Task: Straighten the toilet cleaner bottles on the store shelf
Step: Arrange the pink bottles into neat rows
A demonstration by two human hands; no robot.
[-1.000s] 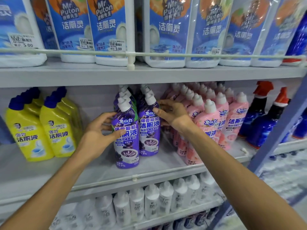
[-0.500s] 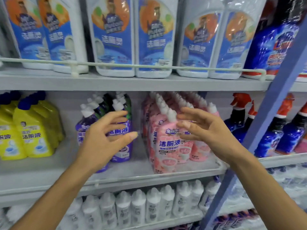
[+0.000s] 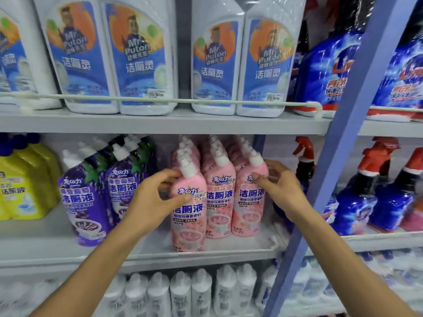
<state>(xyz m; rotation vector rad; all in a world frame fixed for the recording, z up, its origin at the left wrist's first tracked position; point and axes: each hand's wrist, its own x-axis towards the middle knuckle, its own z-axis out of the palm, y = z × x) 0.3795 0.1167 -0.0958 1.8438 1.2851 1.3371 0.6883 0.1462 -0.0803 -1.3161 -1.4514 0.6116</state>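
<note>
Three rows of pink toilet cleaner bottles with white caps stand on the middle shelf [image 3: 68,252]. The front left pink bottle [image 3: 188,223] stands nearer the shelf edge than its neighbours. My left hand [image 3: 155,202] grips its shoulder, thumb across the label. The front right pink bottle [image 3: 248,209] has my right hand [image 3: 281,191] against its right side, fingers curled at its neck. A middle pink bottle [image 3: 220,195] stands between them. Purple toilet cleaner bottles [image 3: 84,202] stand to the left.
Yellow bottles [image 3: 23,188] fill the shelf's far left. Blue spray bottles with red triggers [image 3: 366,191] stand to the right, behind a blue shelf upright [image 3: 338,156]. Large white jugs [image 3: 142,56] sit behind a rail on the shelf above. White bottles [image 3: 180,294] line the shelf below.
Both hands left the purple bottles and moved right to the pink ones. My left hand has closed on the front left pink bottle; my right hand has reached the right one's side.
</note>
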